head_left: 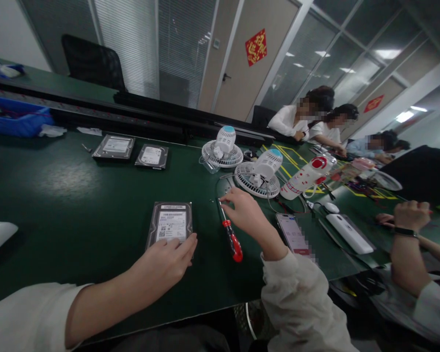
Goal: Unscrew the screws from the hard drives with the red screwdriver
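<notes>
My left hand (168,261) lies over the near part of a hard drive (174,222), label side up on the green table. Its fingers reach across the drive to the right edge; the thumb is hidden. My right hand (247,210) is in a pinch at the tip of a screwdriver (231,239) with a red and black handle, lying on the table. Whether the fingertips hold the tip or a tiny part is too small to tell. Small screws (211,200) lie just left of these fingertips.
Two more hard drives (113,146) (152,156) lie further back. Two white fans (223,149) (258,176), a red-and-white bottle (308,176), a phone (293,234) and a white power strip (350,232) are to the right. A blue bin (18,117) stands far left. A co-worker's hand (412,215) is at right.
</notes>
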Tool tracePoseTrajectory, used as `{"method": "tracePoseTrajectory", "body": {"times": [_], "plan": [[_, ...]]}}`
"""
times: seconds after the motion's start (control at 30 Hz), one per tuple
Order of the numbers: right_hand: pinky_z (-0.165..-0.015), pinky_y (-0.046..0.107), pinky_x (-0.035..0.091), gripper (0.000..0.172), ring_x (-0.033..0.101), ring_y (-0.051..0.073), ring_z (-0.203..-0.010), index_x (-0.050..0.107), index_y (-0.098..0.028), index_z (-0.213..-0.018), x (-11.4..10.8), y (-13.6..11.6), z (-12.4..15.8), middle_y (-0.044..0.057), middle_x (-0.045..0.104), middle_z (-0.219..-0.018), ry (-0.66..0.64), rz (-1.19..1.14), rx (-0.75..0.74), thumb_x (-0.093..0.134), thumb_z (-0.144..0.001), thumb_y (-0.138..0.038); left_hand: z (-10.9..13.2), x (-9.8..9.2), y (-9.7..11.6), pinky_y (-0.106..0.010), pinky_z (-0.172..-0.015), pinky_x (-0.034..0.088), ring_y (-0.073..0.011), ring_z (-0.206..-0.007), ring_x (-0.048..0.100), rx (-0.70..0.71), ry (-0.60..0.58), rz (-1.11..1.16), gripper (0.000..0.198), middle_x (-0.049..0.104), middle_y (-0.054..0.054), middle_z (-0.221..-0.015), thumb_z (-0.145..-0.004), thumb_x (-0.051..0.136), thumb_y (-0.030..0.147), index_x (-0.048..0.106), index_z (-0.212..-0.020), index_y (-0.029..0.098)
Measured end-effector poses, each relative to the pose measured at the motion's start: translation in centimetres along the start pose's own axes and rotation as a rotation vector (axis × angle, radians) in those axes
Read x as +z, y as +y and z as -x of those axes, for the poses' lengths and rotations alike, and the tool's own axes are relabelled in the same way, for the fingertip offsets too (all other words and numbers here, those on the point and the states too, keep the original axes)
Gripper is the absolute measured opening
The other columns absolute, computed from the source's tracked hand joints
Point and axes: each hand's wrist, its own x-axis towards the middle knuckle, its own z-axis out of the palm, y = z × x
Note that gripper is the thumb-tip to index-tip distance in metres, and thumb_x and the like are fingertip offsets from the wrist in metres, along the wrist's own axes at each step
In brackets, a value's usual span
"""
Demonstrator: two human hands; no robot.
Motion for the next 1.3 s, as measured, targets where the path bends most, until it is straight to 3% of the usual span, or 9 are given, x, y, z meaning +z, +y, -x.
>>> {"method": "tracePoseTrajectory", "body": {"times": [0.27,0.5,0.87,1.0,1.13,1.2,1.3], "plan": [[-0.082,0.033,0.05,0.021,0.067,0.026,-0.107,0.079,-0.015,-0.103,3.3,0.7,-3.9,0.013,0.068,-0.115,-0.091,0.069,0.032,0.06,-0.095,-0.018,-0.2,0.3,-0.5,-0.031,-0.06,0.055,-0.02,-0.082,0.074,-0.023,0.024,-0.018,0.038,0.072,-0.015,-0.136,-0.097,0.066,0.018,0.071,-0.134,0.012],[-0.086,0.03,0.05,0.02,0.065,0.022,-0.107,0.079,-0.017,-0.102,4.4,1.7,-4.2,0.01,0.069,-0.112,-0.094,0.034,0.0,0.06,-0.096,-0.02,-0.1,0.3,-0.3,-0.031,-0.058,0.056,-0.0205,-0.081,0.075,-0.035,0.054,-0.026,0.039,0.075,-0.014,-0.132,-0.092,0.069,0.012,0.073,-0.13,0.01],[-0.082,0.033,0.047,0.02,0.063,0.021,-0.097,0.079,-0.014,-0.09,5.4,2.0,-4.5,0.011,0.068,-0.104,-0.032,-0.129,-0.018,0.059,-0.092,-0.013,0.2,0.5,0.1,-0.033,-0.059,0.058,-0.0234,-0.082,0.076,-0.073,0.117,-0.028,0.041,0.075,-0.016,-0.13,-0.089,0.067,0.006,0.072,-0.13,0.007],[-0.083,0.033,0.044,0.017,0.058,0.019,-0.089,0.076,-0.015,-0.076,5.4,2.1,-4.5,0.009,0.066,-0.094,0.021,-0.319,0.01,0.063,-0.085,-0.007,0.1,0.4,0.0,-0.035,-0.061,0.06,-0.0257,-0.081,0.076,-0.15,0.1,0.029,0.042,0.073,-0.021,-0.129,-0.09,0.069,0.013,0.069,-0.13,0.002],[-0.079,0.031,0.042,0.012,0.052,0.014,-0.079,0.074,-0.016,-0.07,4.4,2.0,-4.2,0.004,0.063,-0.083,0.083,-0.644,0.06,0.07,-0.079,-0.008,0.1,-0.3,-0.5,-0.036,-0.06,0.061,-0.0259,-0.079,0.075,-0.247,0.079,0.243,0.042,0.07,-0.02,-0.125,-0.092,0.069,0.023,0.067,-0.129,0.003],[-0.07,0.028,0.041,0.005,0.05,0.012,-0.072,0.074,-0.017,-0.074,3.6,1.6,-3.4,0.002,0.063,-0.079,0.085,-0.864,0.087,0.074,-0.078,-0.018,0.2,-0.5,-1.0,-0.036,-0.06,0.061,-0.0255,-0.081,0.075,-0.282,0.105,0.386,0.037,0.068,-0.018,-0.127,-0.096,0.064,0.025,0.066,-0.128,0.008],[-0.052,0.023,0.03,0.025,0.039,0.007,-0.058,0.073,-0.018,-0.081,2.6,0.4,-1.2,-0.002,0.059,-0.073,0.013,-1.223,0.133,0.078,-0.076,-0.043,0.3,-0.6,-1.6,-0.034,-0.064,0.061,-0.0235,-0.089,0.073,-0.302,0.195,0.615,0.027,0.068,-0.012,-0.126,-0.099,0.059,0.024,0.064,-0.125,0.015]]}}
